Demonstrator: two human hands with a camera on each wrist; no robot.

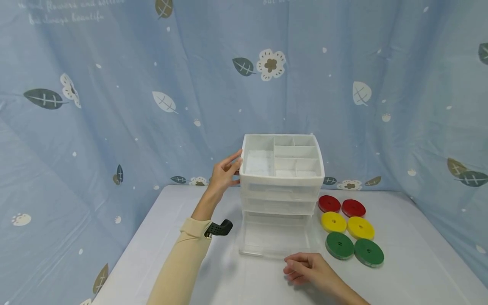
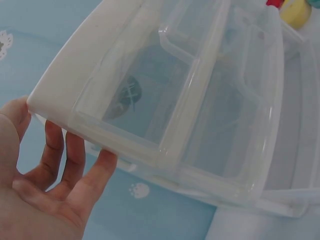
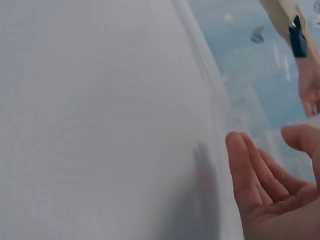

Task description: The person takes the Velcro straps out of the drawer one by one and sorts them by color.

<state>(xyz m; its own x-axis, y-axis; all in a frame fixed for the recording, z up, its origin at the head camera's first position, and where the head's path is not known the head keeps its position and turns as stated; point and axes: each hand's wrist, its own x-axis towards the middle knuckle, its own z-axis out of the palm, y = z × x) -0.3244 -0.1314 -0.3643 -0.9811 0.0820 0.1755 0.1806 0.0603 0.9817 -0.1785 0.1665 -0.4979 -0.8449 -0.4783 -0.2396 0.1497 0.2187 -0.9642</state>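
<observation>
A small white drawer unit (image 1: 282, 181) with clear fronts stands on the table, its upper two drawers closed. The clear bottom drawer (image 1: 276, 235) is pulled out toward me and holds nothing visible. My left hand (image 1: 225, 171) rests against the unit's left side. In the left wrist view, spread fingertips of that hand (image 2: 55, 195) touch the white side edge. My right hand (image 1: 306, 269) hovers just in front of the bottom drawer's right front edge, fingers loosely bent with nothing held. Thumb and fingers of this hand (image 3: 280, 200) stand apart in the right wrist view.
Right of the unit lie flat round rolls in pairs: red (image 1: 329, 203), yellow (image 1: 334, 222) and green (image 1: 340, 245). The unit's top tray (image 1: 259, 163) is split into several compartments. A blue patterned curtain (image 1: 206, 63) hangs behind the white table (image 1: 167, 220).
</observation>
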